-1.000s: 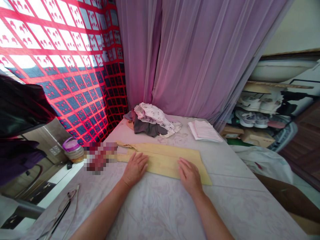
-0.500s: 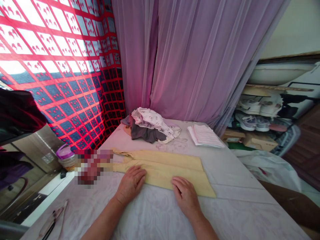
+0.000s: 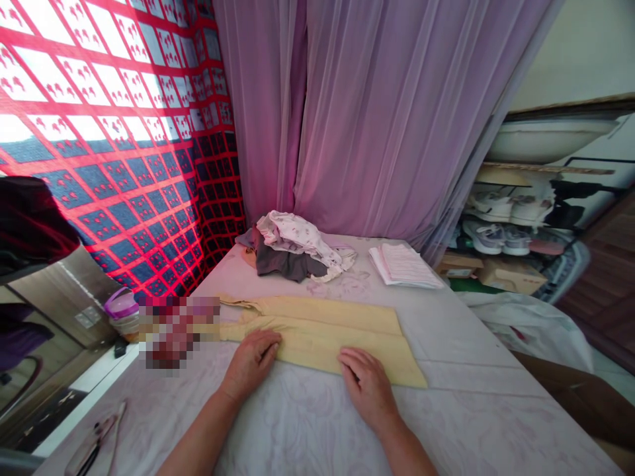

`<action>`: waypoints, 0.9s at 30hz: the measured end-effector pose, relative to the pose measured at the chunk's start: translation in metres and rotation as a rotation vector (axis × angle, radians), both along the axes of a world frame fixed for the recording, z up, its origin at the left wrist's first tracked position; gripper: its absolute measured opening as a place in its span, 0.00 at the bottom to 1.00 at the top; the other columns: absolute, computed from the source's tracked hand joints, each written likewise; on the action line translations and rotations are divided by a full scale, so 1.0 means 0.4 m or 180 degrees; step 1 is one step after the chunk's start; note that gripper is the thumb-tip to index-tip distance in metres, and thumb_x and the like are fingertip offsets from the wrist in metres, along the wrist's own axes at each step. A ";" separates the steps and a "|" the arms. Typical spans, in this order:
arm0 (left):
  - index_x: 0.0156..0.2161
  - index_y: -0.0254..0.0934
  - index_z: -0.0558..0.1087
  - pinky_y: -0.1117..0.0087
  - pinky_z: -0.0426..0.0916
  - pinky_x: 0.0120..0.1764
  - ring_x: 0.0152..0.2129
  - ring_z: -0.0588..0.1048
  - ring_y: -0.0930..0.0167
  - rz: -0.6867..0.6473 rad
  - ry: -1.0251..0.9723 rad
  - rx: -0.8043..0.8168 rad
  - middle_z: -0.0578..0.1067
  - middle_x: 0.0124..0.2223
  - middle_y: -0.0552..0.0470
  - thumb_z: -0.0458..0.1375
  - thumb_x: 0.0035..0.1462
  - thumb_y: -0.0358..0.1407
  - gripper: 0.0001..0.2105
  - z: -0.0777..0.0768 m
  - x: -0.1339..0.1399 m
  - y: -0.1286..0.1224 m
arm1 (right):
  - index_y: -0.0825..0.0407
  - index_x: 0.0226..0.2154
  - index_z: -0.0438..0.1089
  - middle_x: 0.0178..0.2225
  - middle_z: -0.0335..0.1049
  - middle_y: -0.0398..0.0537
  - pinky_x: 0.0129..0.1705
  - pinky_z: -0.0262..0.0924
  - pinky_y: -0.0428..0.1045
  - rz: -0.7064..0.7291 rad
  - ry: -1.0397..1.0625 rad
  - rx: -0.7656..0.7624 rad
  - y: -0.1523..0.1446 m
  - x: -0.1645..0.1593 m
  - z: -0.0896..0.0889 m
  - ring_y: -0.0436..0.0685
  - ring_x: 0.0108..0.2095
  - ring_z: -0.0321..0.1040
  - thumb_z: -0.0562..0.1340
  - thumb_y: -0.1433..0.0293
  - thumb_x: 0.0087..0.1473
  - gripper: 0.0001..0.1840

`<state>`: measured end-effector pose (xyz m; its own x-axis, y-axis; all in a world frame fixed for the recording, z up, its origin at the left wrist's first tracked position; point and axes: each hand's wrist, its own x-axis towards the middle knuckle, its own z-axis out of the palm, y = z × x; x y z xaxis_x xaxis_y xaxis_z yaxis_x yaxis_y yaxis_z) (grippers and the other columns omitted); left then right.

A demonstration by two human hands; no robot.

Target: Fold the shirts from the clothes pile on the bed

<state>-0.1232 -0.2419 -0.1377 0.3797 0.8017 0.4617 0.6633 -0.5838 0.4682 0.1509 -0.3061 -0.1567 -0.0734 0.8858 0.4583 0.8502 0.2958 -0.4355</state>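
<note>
A yellow garment (image 3: pixel 322 334) lies spread in a long folded strip across the bed-like surface. Its left end runs into a blurred patch, so that part is hidden. My left hand (image 3: pixel 252 363) rests on the garment's near edge, left of its middle, fingers laid over the cloth and thumb apart. Farther right, my right hand (image 3: pixel 366 383) touches the same near edge, its fingers stretched over the fabric and the thumb below them. Neither hand is wrapped round the cloth.
Behind the garment sits a crumpled clothes pile (image 3: pixel 292 248), with a folded striped white cloth (image 3: pixel 404 266) to its right. A cable (image 3: pixel 116 436) lies at the near left. Purple curtains (image 3: pixel 367 119) hang behind; a shoe rack (image 3: pixel 506 211) stands at right.
My left hand has slid slightly left along the garment's near edge. The right hand stays in nearly the same place. The view has shifted a little.
</note>
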 end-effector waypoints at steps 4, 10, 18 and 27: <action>0.39 0.40 0.76 0.64 0.70 0.46 0.40 0.76 0.68 0.0027 -0.0064 -0.0055 0.79 0.40 0.49 0.49 0.60 0.36 0.12 0.006 0.006 0.000 | 0.47 0.38 0.75 0.43 0.75 0.48 0.50 0.61 0.55 -0.0040 0.0040 -0.0058 0.001 -0.002 0.007 0.58 0.47 0.68 0.51 0.69 0.57 0.17; 0.37 0.39 0.75 0.64 0.69 0.45 0.38 0.75 0.67 0.0017 0.0168 0.0020 0.79 0.38 0.49 0.49 0.59 0.33 0.11 0.012 0.016 0.000 | 0.49 0.36 0.76 0.41 0.76 0.49 0.48 0.61 0.55 -0.0039 0.0078 0.0046 0.006 -0.006 0.004 0.57 0.45 0.69 0.52 0.70 0.56 0.16; 0.35 0.38 0.75 0.64 0.68 0.45 0.37 0.75 0.67 0.0003 0.0236 0.0163 0.79 0.38 0.49 0.51 0.56 0.32 0.10 0.024 0.018 -0.010 | 0.48 0.36 0.75 0.41 0.76 0.48 0.47 0.61 0.55 0.0015 0.0086 0.0160 0.008 -0.004 -0.003 0.58 0.44 0.69 0.53 0.71 0.55 0.15; 0.35 0.39 0.76 0.65 0.69 0.44 0.37 0.76 0.68 0.0064 -0.0098 -0.0014 0.79 0.38 0.49 0.51 0.57 0.34 0.11 0.014 0.006 0.001 | 0.47 0.37 0.75 0.41 0.76 0.48 0.48 0.61 0.55 0.0018 0.0149 0.0194 0.003 -0.004 0.001 0.58 0.44 0.69 0.54 0.71 0.56 0.14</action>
<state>-0.1206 -0.2416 -0.1321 0.3493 0.8110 0.4694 0.6601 -0.5685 0.4911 0.1494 -0.3047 -0.1564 -0.0556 0.8557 0.5145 0.8276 0.3277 -0.4558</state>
